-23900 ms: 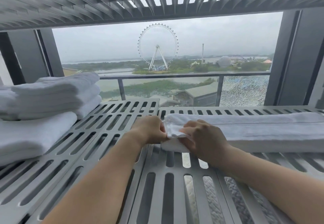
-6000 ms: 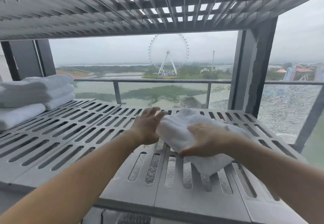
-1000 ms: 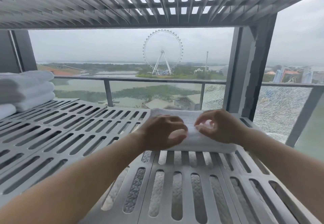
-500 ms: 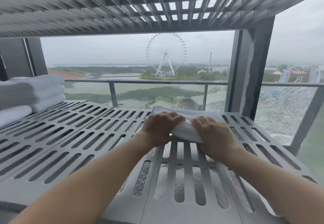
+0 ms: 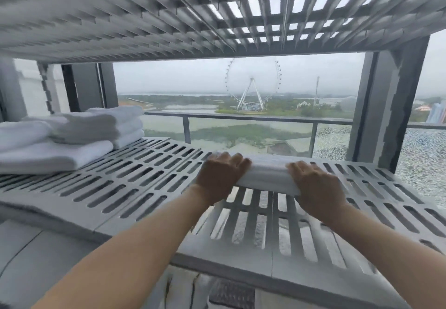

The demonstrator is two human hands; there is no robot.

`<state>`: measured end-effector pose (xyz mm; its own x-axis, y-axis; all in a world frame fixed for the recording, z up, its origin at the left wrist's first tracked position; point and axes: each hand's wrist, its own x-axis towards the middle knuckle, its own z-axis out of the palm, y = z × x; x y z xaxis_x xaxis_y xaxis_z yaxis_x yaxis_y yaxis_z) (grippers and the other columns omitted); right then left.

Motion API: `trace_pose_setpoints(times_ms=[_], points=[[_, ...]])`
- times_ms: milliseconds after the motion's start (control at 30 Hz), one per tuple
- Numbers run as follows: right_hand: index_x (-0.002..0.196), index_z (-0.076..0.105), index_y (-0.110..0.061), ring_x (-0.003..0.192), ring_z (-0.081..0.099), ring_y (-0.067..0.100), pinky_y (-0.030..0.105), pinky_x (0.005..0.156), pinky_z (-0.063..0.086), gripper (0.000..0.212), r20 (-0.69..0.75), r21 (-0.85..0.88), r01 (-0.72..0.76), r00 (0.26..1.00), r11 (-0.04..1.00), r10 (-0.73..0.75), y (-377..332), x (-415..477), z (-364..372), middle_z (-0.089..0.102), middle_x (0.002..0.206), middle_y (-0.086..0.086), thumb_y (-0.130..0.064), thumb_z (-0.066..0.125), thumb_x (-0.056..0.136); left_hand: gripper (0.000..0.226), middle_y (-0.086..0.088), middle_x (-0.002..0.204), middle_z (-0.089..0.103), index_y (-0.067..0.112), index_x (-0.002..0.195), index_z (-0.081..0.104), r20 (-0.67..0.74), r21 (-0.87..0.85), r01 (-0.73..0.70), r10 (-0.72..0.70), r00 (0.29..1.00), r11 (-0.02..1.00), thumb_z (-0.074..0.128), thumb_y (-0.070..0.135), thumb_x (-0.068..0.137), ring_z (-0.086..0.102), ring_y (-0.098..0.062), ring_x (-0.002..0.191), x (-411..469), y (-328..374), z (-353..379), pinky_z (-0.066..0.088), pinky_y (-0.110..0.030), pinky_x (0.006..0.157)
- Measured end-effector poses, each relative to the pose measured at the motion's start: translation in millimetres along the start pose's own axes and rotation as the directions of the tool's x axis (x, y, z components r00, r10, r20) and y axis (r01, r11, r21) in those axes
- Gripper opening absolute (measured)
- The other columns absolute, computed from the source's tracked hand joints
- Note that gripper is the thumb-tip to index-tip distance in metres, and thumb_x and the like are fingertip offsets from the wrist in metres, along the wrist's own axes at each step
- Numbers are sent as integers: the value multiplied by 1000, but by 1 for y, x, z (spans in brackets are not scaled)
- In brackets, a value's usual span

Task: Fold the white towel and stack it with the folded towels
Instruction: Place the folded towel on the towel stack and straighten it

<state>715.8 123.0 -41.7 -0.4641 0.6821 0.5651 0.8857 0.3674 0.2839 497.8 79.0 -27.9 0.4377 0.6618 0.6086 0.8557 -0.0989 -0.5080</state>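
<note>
The white towel (image 5: 266, 175) lies folded into a compact block on the grey slotted shelf (image 5: 135, 178), right of centre. My left hand (image 5: 220, 175) clasps its left end, fingers curled over the top. My right hand (image 5: 316, 183) clasps its right end the same way. Whether the towel rests on the shelf or is just lifted off it, I cannot tell. The stack of folded white towels (image 5: 79, 130) sits at the far left of the same shelf, well apart from my hands.
Another slotted shelf (image 5: 169, 14) hangs low overhead. A grey upright post (image 5: 391, 105) stands at the back right. Behind the shelf a glass railing (image 5: 241, 117) runs across. The open stretch of shelf lies between the towel and the stack.
My hands have spread from the towel's middle to its two ends and now grip it there. The view has pulled back and swung left, showing more of the stack.
</note>
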Motion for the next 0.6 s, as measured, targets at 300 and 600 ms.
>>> trace_pose_setpoints(times_ms=[300, 600], points=[[96, 60, -18, 76, 63, 29, 35, 52, 49, 40, -313, 301, 147, 948, 942, -48, -163, 17, -79, 65, 86, 0, -14, 70, 58, 40, -3, 89, 66, 14, 105, 64, -49, 46, 168, -165, 985, 985, 57, 1, 68, 63, -27, 71, -150, -127, -83, 52, -35, 55], [97, 61, -22, 81, 66, 24, 34, 55, 52, 54, -523, 467, 318, 852, 825, -33, -312, 16, -131, 67, 94, -6, -11, 74, 46, 53, -6, 94, 66, 13, 107, 62, -91, 96, 234, -226, 970, 967, 68, -5, 57, 63, -29, 76, -282, -222, -154, 53, -39, 63]])
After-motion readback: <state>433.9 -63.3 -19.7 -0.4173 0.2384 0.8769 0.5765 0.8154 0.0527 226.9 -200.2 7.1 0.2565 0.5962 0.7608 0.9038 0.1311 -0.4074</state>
